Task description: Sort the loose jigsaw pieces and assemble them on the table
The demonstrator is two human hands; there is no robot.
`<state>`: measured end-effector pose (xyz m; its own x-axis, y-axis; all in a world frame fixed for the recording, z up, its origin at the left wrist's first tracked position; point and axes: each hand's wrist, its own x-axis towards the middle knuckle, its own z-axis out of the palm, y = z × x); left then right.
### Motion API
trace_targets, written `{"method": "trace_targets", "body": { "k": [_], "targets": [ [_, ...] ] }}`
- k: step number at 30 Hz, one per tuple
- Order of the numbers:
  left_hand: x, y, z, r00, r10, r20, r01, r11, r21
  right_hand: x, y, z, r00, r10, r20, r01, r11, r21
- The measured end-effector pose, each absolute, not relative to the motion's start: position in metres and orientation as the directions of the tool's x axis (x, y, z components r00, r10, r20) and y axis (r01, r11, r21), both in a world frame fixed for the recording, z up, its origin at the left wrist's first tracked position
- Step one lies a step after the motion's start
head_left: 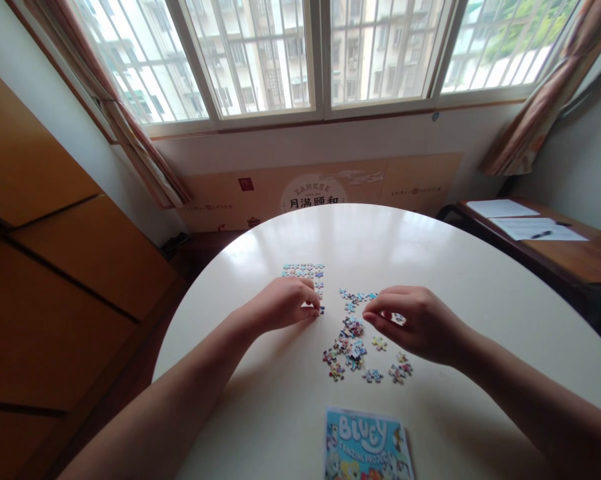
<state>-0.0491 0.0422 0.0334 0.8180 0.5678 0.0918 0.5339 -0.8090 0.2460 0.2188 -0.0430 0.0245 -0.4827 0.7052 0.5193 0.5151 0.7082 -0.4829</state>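
My left hand (291, 301) is closed in a pinch, its fingertips on a small dark jigsaw puzzle piece (322, 310) at the lower end of a column of pieces. Rows of light blue puzzle pieces (303, 268) lie just beyond that hand, which partly hides them. Over the right side of the loose pieces, my right hand (414, 321) has thumb and index finger drawn together; whatever they hold is too small to make out. A loose pile of mixed puzzle pieces (351, 348) lies between the hands, with a yellow piece (379, 343) beside it.
A blue "Bluey" picture box or booklet (367, 445) lies at the near edge of view on the round white table (260, 413). Papers (535, 229) and pens rest on a wooden surface at right. Behind the table are a printed cardboard panel (420, 183) and barred windows.
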Motion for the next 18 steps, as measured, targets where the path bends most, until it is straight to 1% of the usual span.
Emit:
{"method": "trace_targets", "body": {
  "k": [4,10,18],
  "targets": [
    [-0.0497,0.0443,0.0299,0.812,0.574,0.107,0.542,-0.809,0.229,0.2192,-0.0429,0.0245,-0.489,0.722,0.490,0.525,0.692,-0.495],
    [-0.0504,0.0476,0.0263,0.807,0.578,0.121,0.542,-0.806,0.236,0.2192,-0.0421,0.0222,-0.514,0.757,0.403,0.553,0.652,-0.519],
    [-0.0512,0.0493,0.0247,0.809,0.571,0.139,0.532,-0.812,0.240,0.2193,-0.0414,0.0194,-0.508,0.771,0.384,0.560,0.634,-0.533]
  ]
}}
